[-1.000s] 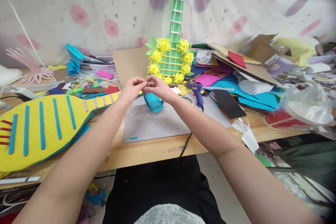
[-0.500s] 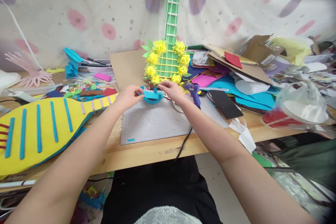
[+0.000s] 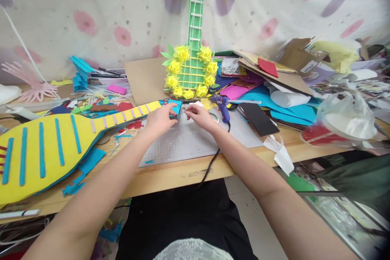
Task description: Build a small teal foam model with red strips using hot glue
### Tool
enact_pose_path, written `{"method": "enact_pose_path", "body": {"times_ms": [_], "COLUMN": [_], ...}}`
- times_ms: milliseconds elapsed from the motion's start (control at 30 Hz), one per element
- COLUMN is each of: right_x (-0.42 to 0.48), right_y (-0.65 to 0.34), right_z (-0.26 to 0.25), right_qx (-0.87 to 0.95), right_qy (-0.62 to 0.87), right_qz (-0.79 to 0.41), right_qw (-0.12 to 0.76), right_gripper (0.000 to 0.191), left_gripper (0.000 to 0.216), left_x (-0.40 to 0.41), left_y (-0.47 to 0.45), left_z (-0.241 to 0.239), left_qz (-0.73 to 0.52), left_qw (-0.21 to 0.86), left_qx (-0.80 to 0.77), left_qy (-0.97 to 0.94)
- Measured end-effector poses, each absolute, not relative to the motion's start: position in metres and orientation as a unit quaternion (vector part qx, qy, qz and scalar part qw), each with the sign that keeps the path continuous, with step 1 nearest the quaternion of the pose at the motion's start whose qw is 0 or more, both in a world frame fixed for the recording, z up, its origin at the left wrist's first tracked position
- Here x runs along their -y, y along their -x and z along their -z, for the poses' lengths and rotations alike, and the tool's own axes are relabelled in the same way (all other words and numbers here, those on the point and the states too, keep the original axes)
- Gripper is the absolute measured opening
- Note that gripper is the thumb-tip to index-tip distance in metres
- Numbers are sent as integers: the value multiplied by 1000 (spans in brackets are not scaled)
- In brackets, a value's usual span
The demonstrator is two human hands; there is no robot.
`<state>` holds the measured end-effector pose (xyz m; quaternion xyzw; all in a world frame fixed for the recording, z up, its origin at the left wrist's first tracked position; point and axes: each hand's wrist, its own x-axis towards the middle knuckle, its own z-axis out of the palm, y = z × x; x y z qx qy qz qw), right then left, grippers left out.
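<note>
The yellow cardboard guitar [image 3: 33, 150] with blue strips lies at the left, its neck [image 3: 128, 114] pointing toward the middle. Blue material [image 3: 176, 107] shows at the neck's far end. My left hand [image 3: 160, 121] is beside that end, thumb and fingers apart; whether it touches the blue material I cannot tell. Just to its right, my right hand [image 3: 199, 117] has thumb and fingertips pinched together, and anything between them is too small to make out. Below both hands is the grey cutting mat [image 3: 179, 146].
A green cardboard guitar [image 3: 195, 28] with yellow flowers stands behind my hands. To the right are a purple glue gun [image 3: 224, 109] with its cable, a black phone [image 3: 258, 118], stacked coloured sheets [image 3: 289, 115] and a bagged red-and-white tub [image 3: 338, 126]. Scraps [image 3: 100, 107] cover the back left.
The curled blue piece between my hands is no longer held up there. My left hand has moved right and its fingers have parted, and more of the yellow neck shows.
</note>
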<state>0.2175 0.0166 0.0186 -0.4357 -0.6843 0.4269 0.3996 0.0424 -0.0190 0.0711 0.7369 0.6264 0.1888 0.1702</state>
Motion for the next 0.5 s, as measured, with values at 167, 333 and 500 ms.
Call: {"method": "enact_pose_path", "body": {"times_ms": [167, 333, 500], "right_x": [-12, -6, 3], "right_y": [-215, -213, -217], "right_z": [-9, -3, -2], "right_qx": [688, 702, 777], "right_qy": [417, 422, 439], "right_qz": [-438, -417, -319], "right_qw": [402, 394, 320], "right_gripper": [11, 8, 7], "left_gripper": [43, 31, 21], "left_x": [11, 3, -4], "left_y": [-28, -14, 6], "left_z": [-68, -69, -73], "left_qz": [-181, -197, -253], "left_qw": [113, 95, 111], "left_qx": [-587, -509, -566], "left_qy": [-781, -832, -777]}}
